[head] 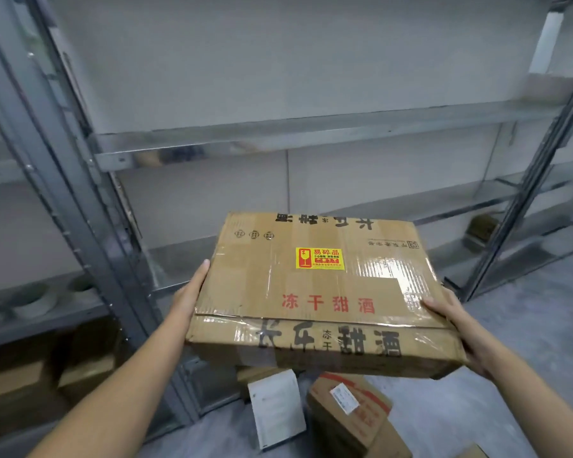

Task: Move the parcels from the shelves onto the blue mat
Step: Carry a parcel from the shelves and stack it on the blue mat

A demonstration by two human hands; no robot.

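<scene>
A large flat cardboard parcel (315, 292) with red and black print, clear tape and a yellow fragile sticker hangs in the air in front of the grey metal shelves (278, 137). My left hand (189, 292) presses flat against its left side, fingers straight. My right hand (450, 322) grips its right edge, thumb on top and fingers hidden below. No blue mat is in view.
On the floor below the parcel lie a white padded envelope (275, 408) and a brown box with red print (348, 411). A small brown box (480, 229) sits on a low shelf at right. Tape rolls (37, 299) and cardboard boxes (30, 381) fill the left shelves.
</scene>
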